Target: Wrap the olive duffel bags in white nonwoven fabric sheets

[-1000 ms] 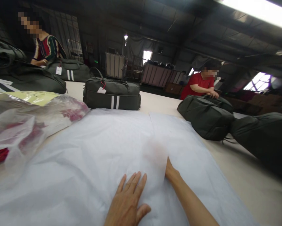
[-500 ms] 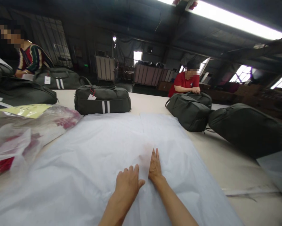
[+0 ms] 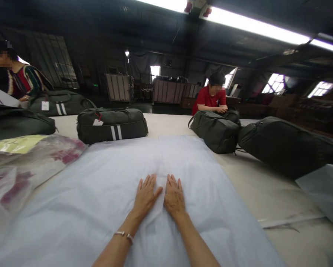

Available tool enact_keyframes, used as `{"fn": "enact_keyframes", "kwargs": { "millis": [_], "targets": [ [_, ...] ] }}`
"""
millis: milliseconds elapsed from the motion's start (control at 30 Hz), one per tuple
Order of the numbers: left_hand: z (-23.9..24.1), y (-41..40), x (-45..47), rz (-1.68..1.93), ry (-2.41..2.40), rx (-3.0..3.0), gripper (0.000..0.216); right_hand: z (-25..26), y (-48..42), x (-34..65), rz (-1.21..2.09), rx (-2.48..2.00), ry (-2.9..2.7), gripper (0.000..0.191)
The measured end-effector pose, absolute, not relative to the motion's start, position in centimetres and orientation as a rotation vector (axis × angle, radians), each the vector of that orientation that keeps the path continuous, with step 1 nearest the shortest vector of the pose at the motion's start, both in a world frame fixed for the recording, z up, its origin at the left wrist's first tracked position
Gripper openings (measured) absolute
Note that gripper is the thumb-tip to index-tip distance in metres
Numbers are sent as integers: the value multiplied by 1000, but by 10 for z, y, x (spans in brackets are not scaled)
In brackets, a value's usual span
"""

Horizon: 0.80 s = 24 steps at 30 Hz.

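Pale bluish-white thin sheeting (image 3: 99, 207) is spread across the table in front of me, with soft wrinkles and a seam or overlapping edge running up its middle. On the left of that edge my left hand (image 3: 146, 195) lies flat, fingers stretched and thumb apart. My right hand (image 3: 174, 196) rests flat just right of it, its thumb hidden and its inner side partly covered by the sheet's edge. Both palms press on the sheeting and neither grips anything. A thin metal bracelet (image 3: 124, 235) circles my left wrist.
Beyond the sheeting stands a dark green duffel bag (image 3: 99, 128) with white stripes and a tag. More bags (image 3: 215, 131) sit at right and left. A clear plastic bundle (image 3: 52, 155) lies left. Two people work across the table, one in a red shirt (image 3: 209, 99).
My left hand has moved forward and flattened beside the right one. The right hand has shifted slightly left in view, with more of it uncovered. The camera view has turned slightly.
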State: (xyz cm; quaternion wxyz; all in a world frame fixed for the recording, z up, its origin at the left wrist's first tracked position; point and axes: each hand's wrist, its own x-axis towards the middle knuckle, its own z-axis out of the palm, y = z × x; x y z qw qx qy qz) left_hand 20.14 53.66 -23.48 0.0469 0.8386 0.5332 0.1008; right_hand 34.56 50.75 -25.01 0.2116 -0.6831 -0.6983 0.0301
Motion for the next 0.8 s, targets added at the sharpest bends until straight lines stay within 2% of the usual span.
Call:
{"fn": "enact_keyframes", "kwargs": {
  "millis": [400,600,800],
  "targets": [
    [-244,550,187,372,1963,2452,56,-250,511,343,112,-1954,-1846,51],
    [-244,544,171,305,1873,2503,54,-252,514,341,127,-2000,-1847,52],
    [-251,538,168,428,1691,2647,52,-253,524,340,131,-2067,-1850,53]
  ]
}}
